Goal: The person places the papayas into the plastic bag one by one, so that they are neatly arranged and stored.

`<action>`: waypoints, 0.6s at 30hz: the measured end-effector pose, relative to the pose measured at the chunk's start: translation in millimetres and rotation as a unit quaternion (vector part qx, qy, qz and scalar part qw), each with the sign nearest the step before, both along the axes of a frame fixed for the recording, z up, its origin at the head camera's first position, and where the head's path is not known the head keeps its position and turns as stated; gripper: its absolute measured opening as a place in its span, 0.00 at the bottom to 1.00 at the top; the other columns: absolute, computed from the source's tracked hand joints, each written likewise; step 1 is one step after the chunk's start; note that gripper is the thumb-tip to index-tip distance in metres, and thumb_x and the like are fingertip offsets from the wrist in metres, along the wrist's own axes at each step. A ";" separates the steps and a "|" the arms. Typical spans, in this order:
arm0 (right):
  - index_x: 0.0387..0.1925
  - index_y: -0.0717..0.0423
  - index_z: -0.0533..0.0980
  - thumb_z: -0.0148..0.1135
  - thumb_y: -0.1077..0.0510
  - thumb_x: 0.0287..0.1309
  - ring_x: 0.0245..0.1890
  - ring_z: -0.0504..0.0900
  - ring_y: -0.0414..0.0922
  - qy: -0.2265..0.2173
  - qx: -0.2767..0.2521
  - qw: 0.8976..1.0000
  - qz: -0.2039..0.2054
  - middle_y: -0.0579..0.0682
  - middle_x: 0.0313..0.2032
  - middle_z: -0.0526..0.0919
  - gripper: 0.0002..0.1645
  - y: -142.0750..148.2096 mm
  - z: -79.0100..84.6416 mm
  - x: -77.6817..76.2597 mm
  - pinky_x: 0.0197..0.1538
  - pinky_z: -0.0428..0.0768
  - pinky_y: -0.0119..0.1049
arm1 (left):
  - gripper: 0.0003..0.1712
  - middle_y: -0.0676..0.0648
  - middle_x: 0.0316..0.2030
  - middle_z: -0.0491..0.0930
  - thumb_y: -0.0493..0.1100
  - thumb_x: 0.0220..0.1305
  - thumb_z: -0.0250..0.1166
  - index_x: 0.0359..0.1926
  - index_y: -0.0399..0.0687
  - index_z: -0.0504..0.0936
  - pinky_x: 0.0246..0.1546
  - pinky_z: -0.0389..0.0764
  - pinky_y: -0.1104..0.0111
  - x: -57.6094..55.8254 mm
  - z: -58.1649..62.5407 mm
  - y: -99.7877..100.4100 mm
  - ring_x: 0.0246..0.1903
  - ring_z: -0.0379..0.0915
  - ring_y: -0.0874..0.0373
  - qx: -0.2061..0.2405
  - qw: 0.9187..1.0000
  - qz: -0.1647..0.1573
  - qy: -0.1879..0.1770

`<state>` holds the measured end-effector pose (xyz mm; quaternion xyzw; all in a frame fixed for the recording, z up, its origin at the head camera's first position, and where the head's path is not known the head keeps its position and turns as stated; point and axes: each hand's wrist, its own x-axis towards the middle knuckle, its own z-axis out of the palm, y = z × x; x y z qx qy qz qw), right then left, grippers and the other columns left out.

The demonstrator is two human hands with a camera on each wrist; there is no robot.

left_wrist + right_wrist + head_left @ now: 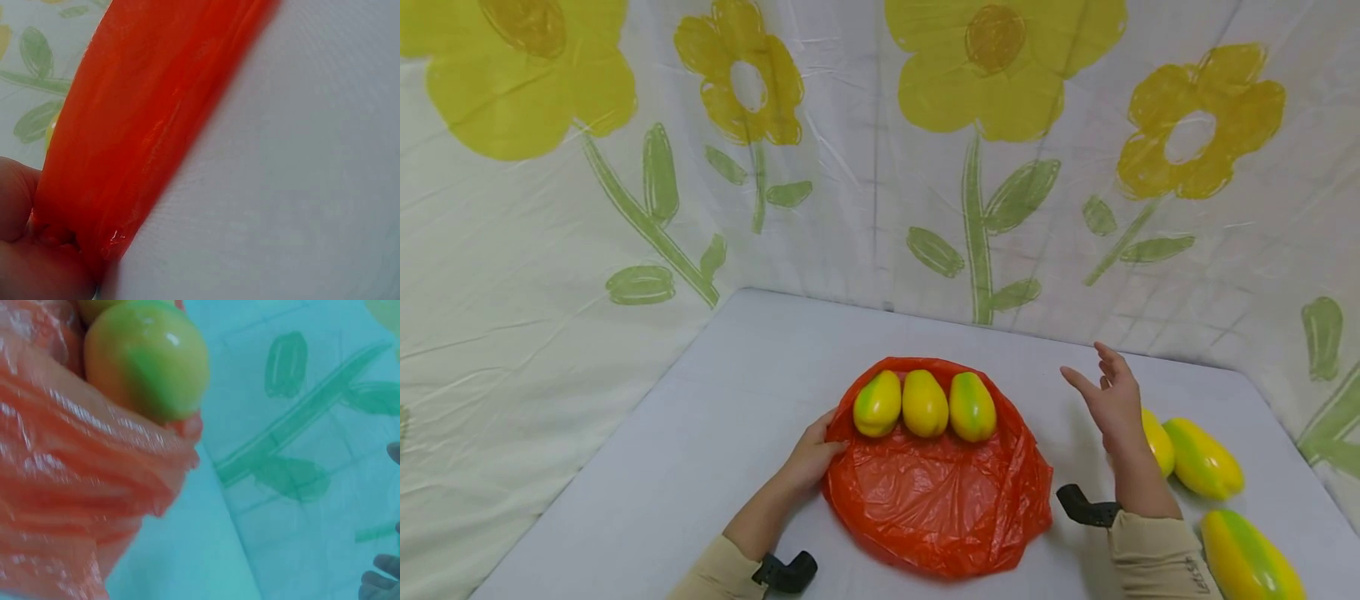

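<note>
A red plastic bag [925,508] lies spread in a round shape on the table. Along its far side sit three yellow-green papayas in a row: the left papaya [877,405], the middle papaya [925,403] and the right papaya [973,408]. My left hand [811,454] pinches the bag's left edge between thumb and fingers; the left wrist view shows the red film [125,137] caught there. To the right of the bag, my right hand [1116,408] is raised with fingers apart, holding nothing. Only some of its fingertips [381,578] enter the right wrist view.
More papayas lie on the right: one partly hidden papaya [1159,443] behind my right wrist, another papaya [1206,460] beside it, and a nearer papaya [1251,557] by my right sleeve. A flower-patterned curtain [835,192] hangs behind the white table [700,467].
</note>
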<state>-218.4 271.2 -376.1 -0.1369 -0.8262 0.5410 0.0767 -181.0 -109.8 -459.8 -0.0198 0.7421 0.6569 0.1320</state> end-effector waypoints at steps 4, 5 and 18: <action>0.72 0.47 0.47 0.56 0.44 0.59 0.73 0.44 0.53 -0.017 0.004 0.999 -0.030 0.52 0.73 0.44 0.46 13.8 -1.3 -1.1 0.71 0.53 0.51 | 0.33 0.39 0.67 0.61 0.32 0.64 0.48 0.70 0.42 0.54 0.52 0.78 0.58 0.1 0.7 0.1 0.61 0.65 0.44 0.001 1.000 0.001 0.000; 0.72 0.47 0.47 0.56 0.44 0.59 0.73 0.44 0.53 -0.019 0.007 0.999 -0.037 0.51 0.74 0.44 0.46 17.8 -2.3 -1.3 0.71 0.53 0.51 | 0.33 0.39 0.67 0.61 0.32 0.64 0.48 0.70 0.42 0.54 0.52 0.78 0.58 0.1 0.7 0.2 0.61 0.65 0.44 0.002 1.000 0.001 -0.001; 0.72 0.52 0.49 0.54 0.41 0.59 0.71 0.45 0.59 -0.062 0.043 0.994 -0.085 0.58 0.73 0.45 0.46 62.0 -15.5 2.7 0.71 0.52 0.55 | 0.33 0.39 0.67 0.61 0.32 0.64 0.48 0.70 0.42 0.54 0.52 0.78 0.58 0.6 0.6 0.3 0.61 0.66 0.45 0.001 1.000 0.001 -0.001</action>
